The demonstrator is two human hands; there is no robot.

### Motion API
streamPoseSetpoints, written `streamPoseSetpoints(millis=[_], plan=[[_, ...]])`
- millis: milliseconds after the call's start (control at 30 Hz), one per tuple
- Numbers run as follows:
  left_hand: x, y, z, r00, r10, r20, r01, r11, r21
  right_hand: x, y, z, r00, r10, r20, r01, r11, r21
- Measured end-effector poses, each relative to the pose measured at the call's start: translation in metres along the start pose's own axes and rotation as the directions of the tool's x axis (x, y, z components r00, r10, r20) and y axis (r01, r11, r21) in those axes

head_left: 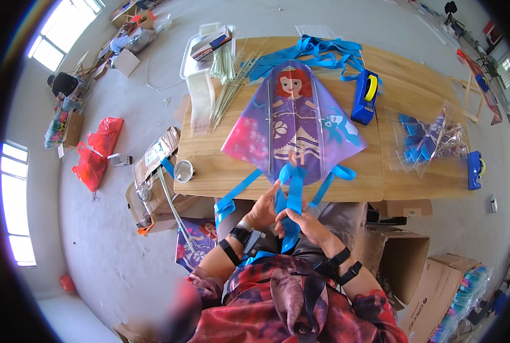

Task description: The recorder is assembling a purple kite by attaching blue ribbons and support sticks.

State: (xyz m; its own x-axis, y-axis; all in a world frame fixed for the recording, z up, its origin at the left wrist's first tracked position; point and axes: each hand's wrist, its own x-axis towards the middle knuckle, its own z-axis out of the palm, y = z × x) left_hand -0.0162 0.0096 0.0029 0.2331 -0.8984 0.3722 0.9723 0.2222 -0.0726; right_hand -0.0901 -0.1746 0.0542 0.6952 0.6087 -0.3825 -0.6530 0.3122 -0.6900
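Note:
A purple and pink kite printed with a red-haired cartoon princess lies on the wooden table, its lower end toward me. Blue ribbon tails hang from that end over the table's near edge. My left hand is closed round the left side of the ribbon, just below the edge. A little lower and to the right, my right hand pinches the same ribbon between bent fingers. More blue strips run off both lower sides of the kite. The ribbon's lower part drops into my lap.
On the wooden table are a blue tape dispenser, thin sticks, a heap of blue ribbon, bagged kites and a round tin. Cardboard boxes stand lower right. Another person is far left.

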Motion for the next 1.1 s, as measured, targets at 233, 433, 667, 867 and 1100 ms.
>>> streamPoseSetpoints(millis=[233, 433, 667, 867, 1100], plan=[[0.020, -0.006, 0.010, 0.532, 0.551, -0.643, -0.269, 0.830, 0.489, -0.027, 0.020, -0.020, 0.982, 0.188, -0.007, -0.188, 0.982, 0.012], [0.027, 0.006, 0.009, 0.444, 0.580, -0.683, -0.035, 0.773, 0.633, -0.030, 0.035, -0.030, 0.968, 0.242, 0.060, -0.239, 0.970, -0.050], [0.051, -0.002, 0.001, 0.198, 0.709, -0.677, -0.077, 0.700, 0.710, -0.035, 0.049, -0.037, 0.974, 0.225, 0.042, -0.224, 0.974, -0.021], [0.049, -0.007, -0.004, 0.054, 0.818, -0.573, 0.036, 0.572, 0.819, -0.053, -0.014, -0.045, 0.892, -0.415, -0.178, 0.036, 0.459, -0.887], [0.051, -0.029, -0.013, -0.031, 0.800, -0.599, 0.202, 0.592, 0.780, -0.001, -0.048, -0.075, 0.644, -0.736, -0.209, 0.058, 0.320, -0.946]])
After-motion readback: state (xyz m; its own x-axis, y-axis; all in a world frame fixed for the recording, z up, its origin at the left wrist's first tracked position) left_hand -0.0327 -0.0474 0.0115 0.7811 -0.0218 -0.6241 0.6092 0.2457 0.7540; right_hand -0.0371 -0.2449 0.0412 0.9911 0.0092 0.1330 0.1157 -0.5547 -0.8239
